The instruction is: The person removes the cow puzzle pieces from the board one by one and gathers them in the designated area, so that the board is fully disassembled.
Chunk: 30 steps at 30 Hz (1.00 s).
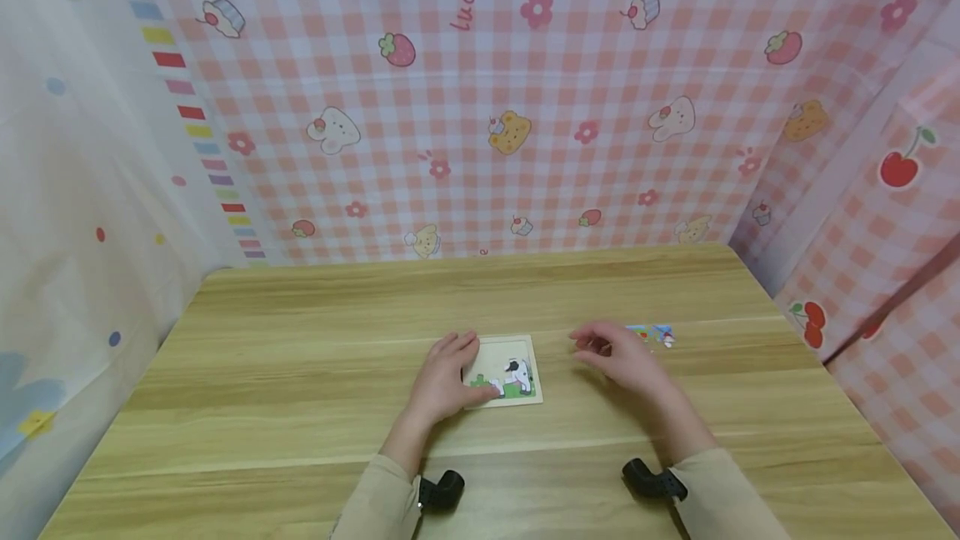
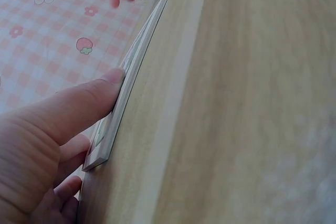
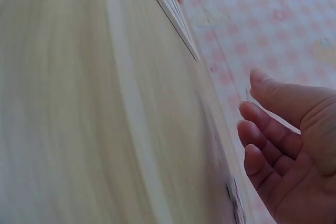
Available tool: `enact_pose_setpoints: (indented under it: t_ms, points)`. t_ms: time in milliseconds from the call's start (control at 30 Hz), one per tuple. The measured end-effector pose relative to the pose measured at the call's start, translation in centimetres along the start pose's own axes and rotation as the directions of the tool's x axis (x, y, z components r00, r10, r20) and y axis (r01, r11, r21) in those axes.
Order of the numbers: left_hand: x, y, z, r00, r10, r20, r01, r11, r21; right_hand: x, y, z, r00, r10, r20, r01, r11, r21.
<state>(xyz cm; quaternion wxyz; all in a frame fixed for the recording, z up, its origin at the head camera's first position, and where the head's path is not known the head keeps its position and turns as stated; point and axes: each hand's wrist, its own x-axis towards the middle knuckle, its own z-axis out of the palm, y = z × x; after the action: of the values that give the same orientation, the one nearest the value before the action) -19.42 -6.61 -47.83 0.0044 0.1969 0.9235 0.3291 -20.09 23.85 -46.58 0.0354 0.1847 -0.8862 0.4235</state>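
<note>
A small square puzzle board (image 1: 517, 369) with a cow picture lies flat on the wooden table (image 1: 300, 373). My left hand (image 1: 468, 367) rests on the board's left side. In the left wrist view my left hand (image 2: 86, 129) has its thumb straight against the edge of the board (image 2: 134, 64). My right hand (image 1: 592, 347) hovers just right of the board with fingers loosely curled and nothing in them. In the right wrist view my right hand (image 3: 257, 124) shows an empty palm. A few colourful loose puzzle pieces (image 1: 651, 333) lie behind that hand.
Pink checked cloth walls (image 1: 525, 107) close the table at the back and right, and a white dotted curtain (image 1: 75, 215) at the left. Bare wood spreads around the board. One loose piece (image 3: 236, 203) shows blurred below the right hand.
</note>
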Motion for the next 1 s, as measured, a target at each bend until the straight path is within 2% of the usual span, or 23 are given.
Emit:
enact_pose_setpoints:
  t_ms: [433,833,1000]
  points:
    - [0.0,0.0,-0.1,1.000,0.006,0.005,-0.006,1.000,-0.003,2.2,-2.8,3.7,0.984,-0.069,0.166,0.063,0.997,0.042]
    - [-0.1,-0.2,-0.1,1.000,0.020,-0.006,-0.020,1.000,0.000,2.8,-3.6,5.1,0.960,-0.150,0.237,0.153,0.988,0.002]
    - [-0.1,-0.1,-0.1,1.000,0.027,-0.006,-0.027,1.000,0.008,2.8,-3.8,5.2,0.959,-0.136,0.249,0.153,0.987,-0.050]
